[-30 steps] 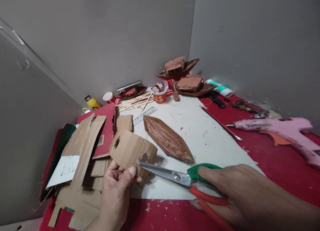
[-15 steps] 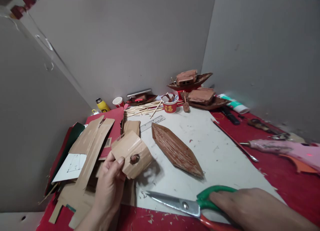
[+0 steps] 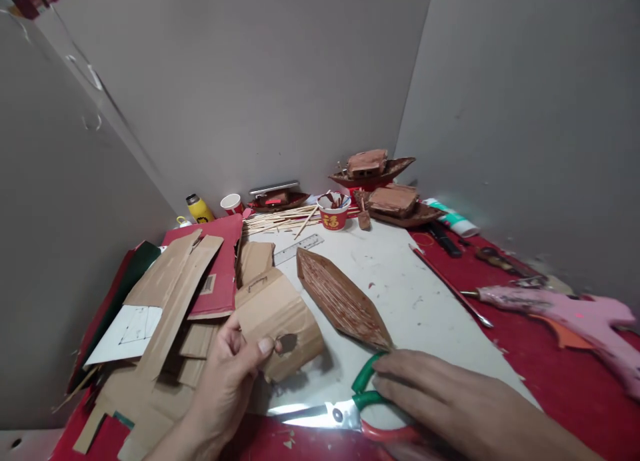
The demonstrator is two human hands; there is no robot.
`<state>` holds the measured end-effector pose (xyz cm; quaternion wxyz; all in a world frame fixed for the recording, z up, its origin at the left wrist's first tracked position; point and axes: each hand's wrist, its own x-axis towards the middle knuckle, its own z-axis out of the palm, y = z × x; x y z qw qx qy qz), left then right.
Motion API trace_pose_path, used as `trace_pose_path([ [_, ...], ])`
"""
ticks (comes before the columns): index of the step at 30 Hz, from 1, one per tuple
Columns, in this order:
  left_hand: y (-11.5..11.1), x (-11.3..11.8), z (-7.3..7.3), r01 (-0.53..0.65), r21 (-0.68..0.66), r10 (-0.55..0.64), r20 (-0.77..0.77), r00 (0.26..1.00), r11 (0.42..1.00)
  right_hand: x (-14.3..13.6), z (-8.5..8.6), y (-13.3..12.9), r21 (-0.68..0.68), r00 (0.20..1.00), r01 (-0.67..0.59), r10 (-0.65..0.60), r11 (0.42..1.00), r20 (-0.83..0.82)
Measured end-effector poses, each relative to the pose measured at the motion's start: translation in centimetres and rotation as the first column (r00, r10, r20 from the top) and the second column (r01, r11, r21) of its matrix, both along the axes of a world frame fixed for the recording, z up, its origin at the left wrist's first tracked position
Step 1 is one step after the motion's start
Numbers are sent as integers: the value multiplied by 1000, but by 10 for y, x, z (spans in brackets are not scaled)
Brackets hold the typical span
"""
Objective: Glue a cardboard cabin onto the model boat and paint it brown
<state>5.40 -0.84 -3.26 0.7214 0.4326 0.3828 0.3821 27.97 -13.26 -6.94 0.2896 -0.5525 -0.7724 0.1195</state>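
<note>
A bent piece of brown cardboard (image 3: 255, 311) with a ragged hole is pinched between the thumb and fingers of my left hand (image 3: 233, 371). My right hand (image 3: 440, 394) is on the green and red handles of the scissors (image 3: 340, 414), whose metal blades point left below the cardboard. Beyond my right hand a brown model boat hull (image 3: 343, 301) lies flat on the white board (image 3: 415, 301), its near tip close to my fingers. The undersides of both hands are hidden.
Cardboard scraps (image 3: 175, 294) pile up at left. Finished model boats (image 3: 395, 204), thin sticks (image 3: 280, 220), a red paper cup (image 3: 333, 214) and a ruler (image 3: 299, 248) sit at the back. At right are a pencil (image 3: 450, 284) and a pink glue gun (image 3: 560, 308).
The cardboard has turned in my left hand and moved slightly right and down. My right hand and the scissors have shifted left. The view has also moved a little.
</note>
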Motion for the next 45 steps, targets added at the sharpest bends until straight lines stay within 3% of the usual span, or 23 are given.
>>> trace_pose_path([
  [2,-6,2,-2,14,-20,-15,-24,1000,1000,-1,4,-1,-79,979,53,-67,996,-194],
  [4,-12,2,-5,60,-44,-63,-75,995,997,-5,3,-3,-256,898,82,-182,963,-400],
  [6,-18,3,-9,120,-57,-126,-121,985,991,-10,0,-5,-434,779,34,-295,900,-553],
  [8,-23,3,-12,167,-42,-171,-147,974,985,-16,-2,-4,-511,675,-77,-333,856,-659],
  [12,-28,5,-18,302,19,-288,-245,926,953,-26,-1,1,-386,420,-399,-208,832,-883],
  [15,-30,9,-19,417,44,-393,-256,883,908,-30,0,4,-283,236,-526,-183,802,-955],
  [18,-32,11,-17,462,17,-450,-201,870,887,-31,-3,4,-269,187,-546,-198,793,-962],
  [20,-34,12,-15,417,-6,-412,-174,895,909,-31,-3,4,-287,186,-544,-220,789,-958],
  [22,-34,12,-14,370,-19,-369,-150,917,929,-30,-1,5,-318,213,-521,-240,792,-947],
  [25,-27,9,-14,399,-16,-398,-106,911,917,-24,5,6,-344,279,-437,-238,831,-930],
  [28,-13,4,-14,373,0,-372,-84,924,928,-11,10,7,-411,332,-221,-328,884,-885],
  [30,-4,1,-14,281,42,-274,-123,954,959,0,13,8,-447,305,-45,-414,893,-858],
  [33,5,0,-14,169,227,-111,-249,962,959,15,18,10,-392,188,131,-411,911,-892],
  [35,8,2,-13,189,380,-38,-371,928,905,22,22,11,-348,111,200,-374,916,-921],
  [37,13,7,-12,294,539,28,-510,860,789,27,27,12,-335,61,243,-359,911,-932],
  [38,17,11,-12,377,607,67,-581,811,700,29,29,12,-331,50,255,-355,908,-934],
  [40,27,22,-11,559,697,173,-682,711,449,31,32,11,-321,50,261,-345,910,-937],
  [43,47,42,-11,797,584,376,-781,500,155,32,33,8,-305,59,228,-326,925,-944],
  [45,60,55,-14,826,555,396,-783,480,97,32,31,8,-305,71,198,-324,931,-943],
])
